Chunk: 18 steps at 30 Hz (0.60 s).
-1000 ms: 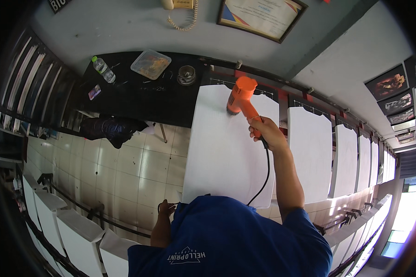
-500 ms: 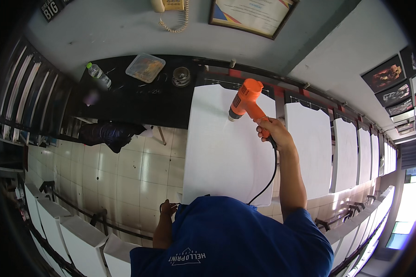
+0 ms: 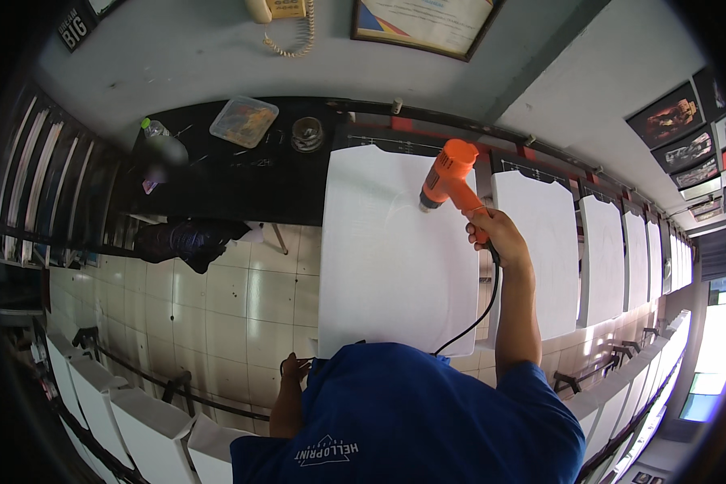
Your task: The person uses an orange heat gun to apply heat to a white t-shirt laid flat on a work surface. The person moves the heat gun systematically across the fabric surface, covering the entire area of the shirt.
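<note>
My right hand (image 3: 498, 235) is wrapped around the handle of an orange heat gun (image 3: 452, 172). Its dark nozzle points down and left, close above a white flat panel (image 3: 387, 266) that looks like cloth stretched over a board. A black cord (image 3: 486, 306) runs from the handle back toward my body. Low beside my waist, at the left edge of the panel, hangs my left hand (image 3: 294, 368). It is partly hidden by my blue shirt, and its finger pose is too small to make out.
More white panels (image 3: 534, 250) stand in a row to the right. A black table (image 3: 226, 189) at the back left bears a plastic box (image 3: 244, 121), a round jar (image 3: 307, 134) and a bottle (image 3: 163, 139). Dark rails (image 3: 218, 406) with white panels lie behind me.
My right hand and the heat gun have shifted right over the panel, the nozzle still angled down. The whole view has shifted slightly. My left hand stays beside my waist.
</note>
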Tool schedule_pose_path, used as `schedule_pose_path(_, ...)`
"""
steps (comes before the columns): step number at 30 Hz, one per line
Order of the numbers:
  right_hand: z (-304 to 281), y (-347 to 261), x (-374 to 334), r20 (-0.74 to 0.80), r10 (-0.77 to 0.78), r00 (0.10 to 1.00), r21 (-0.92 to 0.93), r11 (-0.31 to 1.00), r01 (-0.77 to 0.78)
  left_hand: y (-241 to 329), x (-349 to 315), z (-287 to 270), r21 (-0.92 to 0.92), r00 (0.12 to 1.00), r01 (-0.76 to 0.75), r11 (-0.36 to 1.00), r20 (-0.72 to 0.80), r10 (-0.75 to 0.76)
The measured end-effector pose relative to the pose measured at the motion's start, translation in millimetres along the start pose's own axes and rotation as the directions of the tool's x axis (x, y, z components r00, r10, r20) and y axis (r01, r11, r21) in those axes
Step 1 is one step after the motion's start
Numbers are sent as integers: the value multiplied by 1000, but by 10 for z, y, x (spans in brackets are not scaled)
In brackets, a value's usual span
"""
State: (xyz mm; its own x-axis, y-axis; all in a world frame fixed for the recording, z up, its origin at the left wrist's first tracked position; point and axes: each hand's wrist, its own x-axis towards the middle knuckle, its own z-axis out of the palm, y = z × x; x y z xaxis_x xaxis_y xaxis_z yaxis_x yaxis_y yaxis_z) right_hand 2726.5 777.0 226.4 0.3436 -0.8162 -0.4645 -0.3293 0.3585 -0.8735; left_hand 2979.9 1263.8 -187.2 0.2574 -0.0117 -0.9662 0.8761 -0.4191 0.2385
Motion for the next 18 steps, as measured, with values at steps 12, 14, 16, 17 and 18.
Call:
schedule_pose_path(12,60,132,163,-184,-44,982,-18,999,42,143,-53,89,69,1000,-5,998,-21,6)
schedule_pose_path(14,-67,149,119,-168,-30,985,94,994,46,111,10,32,53,1000,-13,999,6,13)
schedule_pose_path(16,-196,143,53,-141,-14,990,204,978,43,73,38,2,11,999,-24,1000,48,23)
schedule_pose_path(17,-175,155,48,-174,-16,985,149,988,43,53,53,-7,19,999,-23,1000,42,22)
schedule_pose_path(18,-134,161,32,-213,-22,977,95,995,43,71,39,10,31,999,-24,999,40,23)
